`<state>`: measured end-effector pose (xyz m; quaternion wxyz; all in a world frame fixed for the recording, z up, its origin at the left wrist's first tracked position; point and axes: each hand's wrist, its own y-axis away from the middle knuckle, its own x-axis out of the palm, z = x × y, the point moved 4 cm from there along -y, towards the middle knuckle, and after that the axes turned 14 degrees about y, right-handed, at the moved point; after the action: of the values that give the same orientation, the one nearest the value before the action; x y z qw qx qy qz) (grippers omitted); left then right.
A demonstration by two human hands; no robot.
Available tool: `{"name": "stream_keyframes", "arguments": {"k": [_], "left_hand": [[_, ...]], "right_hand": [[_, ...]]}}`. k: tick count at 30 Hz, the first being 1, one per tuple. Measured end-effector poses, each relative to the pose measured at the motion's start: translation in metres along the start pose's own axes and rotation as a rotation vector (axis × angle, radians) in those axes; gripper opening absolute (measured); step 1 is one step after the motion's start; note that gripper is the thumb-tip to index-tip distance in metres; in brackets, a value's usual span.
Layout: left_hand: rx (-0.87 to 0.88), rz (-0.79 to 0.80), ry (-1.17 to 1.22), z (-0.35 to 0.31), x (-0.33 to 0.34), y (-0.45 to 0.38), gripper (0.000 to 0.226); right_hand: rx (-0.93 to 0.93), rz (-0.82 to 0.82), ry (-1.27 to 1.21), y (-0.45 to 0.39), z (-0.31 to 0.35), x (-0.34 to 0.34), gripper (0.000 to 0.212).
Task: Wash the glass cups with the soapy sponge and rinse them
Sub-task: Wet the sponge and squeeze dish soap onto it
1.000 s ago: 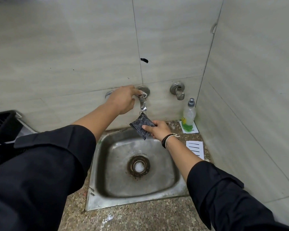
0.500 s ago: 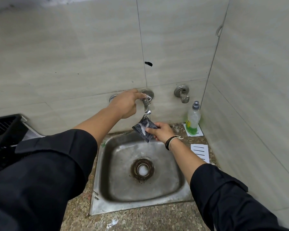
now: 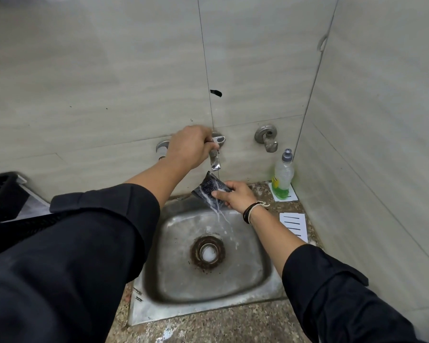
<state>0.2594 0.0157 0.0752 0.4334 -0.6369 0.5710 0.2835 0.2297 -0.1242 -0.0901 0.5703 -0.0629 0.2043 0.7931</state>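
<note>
My right hand (image 3: 235,195) pinches a dark grey sponge (image 3: 207,188) and holds it tilted under the spout of the wall tap (image 3: 214,161). Water runs from the spout over the sponge and streams down into the steel sink (image 3: 255,253). My left hand (image 3: 187,146) grips the tap's handle, fingers curled over it. No glass cup is in view.
A bottle of green dish liquid (image 3: 282,178) stands on a white card in the back right corner. A second tap (image 3: 266,137) sits on the wall to the right. A black plastic crate (image 3: 3,194) is at the left edge. A lined white card (image 3: 294,225) lies right of the sink.
Water started running from the tap and now flows over the sponge into the sink. Both hands stay where they were.
</note>
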Motion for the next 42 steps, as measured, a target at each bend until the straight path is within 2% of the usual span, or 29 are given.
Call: {"name": "stream_keyframes", "arguments": {"k": [6,18,29,39,42], "left_hand": [[-0.091,-0.023,0.036,0.006,0.003,-0.009,0.028],[-0.091,-0.033,0.092,0.009,0.005,-0.007,0.025],[-0.11,-0.026,0.134,0.013,0.008,-0.006,0.024],[-0.109,-0.025,0.119,0.016,0.01,-0.009,0.022],[-0.09,-0.024,0.095,0.015,0.008,-0.01,0.023]], "right_hand": [[0.001,-0.005,0.054,-0.002,-0.008,0.005,0.017],[-0.004,0.008,-0.017,-0.003,-0.009,0.001,0.021],[0.11,-0.04,-0.277,-0.008,-0.032,-0.009,0.014],[0.153,-0.05,-0.421,-0.015,-0.023,0.0,0.012],[0.144,-0.053,-0.392,-0.016,-0.023,0.003,0.015]]}}
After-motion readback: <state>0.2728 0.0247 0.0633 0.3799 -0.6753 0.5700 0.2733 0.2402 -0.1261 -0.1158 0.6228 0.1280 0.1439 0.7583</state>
